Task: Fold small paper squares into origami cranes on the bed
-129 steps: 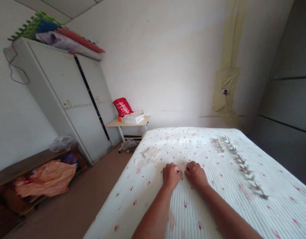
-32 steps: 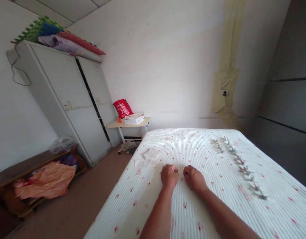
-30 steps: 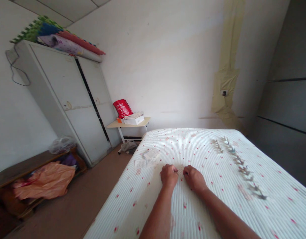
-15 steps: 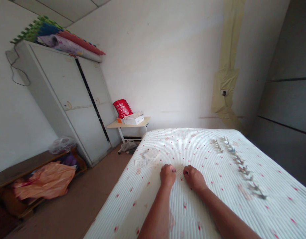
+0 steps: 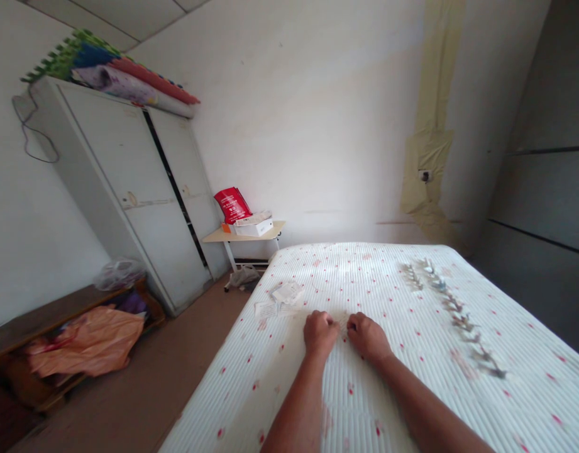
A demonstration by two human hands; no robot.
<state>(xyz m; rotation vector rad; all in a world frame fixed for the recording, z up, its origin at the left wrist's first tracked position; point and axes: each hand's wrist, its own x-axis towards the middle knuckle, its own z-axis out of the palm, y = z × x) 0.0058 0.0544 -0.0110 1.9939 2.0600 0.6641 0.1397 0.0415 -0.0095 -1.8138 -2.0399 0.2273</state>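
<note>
Overlapping at ten o'clock on the bed (image 5: 388,402), papers (image 5: 287,293) lie. Next, the left hand (image 5: 320,332) curls; at its three o'clock shows a pale, faint scrap (image 5: 344,320) (blurred), then the curled right hand (image 5: 369,337). What either grasps, I cannot tell. Toward two o'clock, figures (image 5: 456,304) form a row.

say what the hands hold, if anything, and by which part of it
Cannot be told: the left hand and right hand are curled, hiding anything small between the fingers.
</note>
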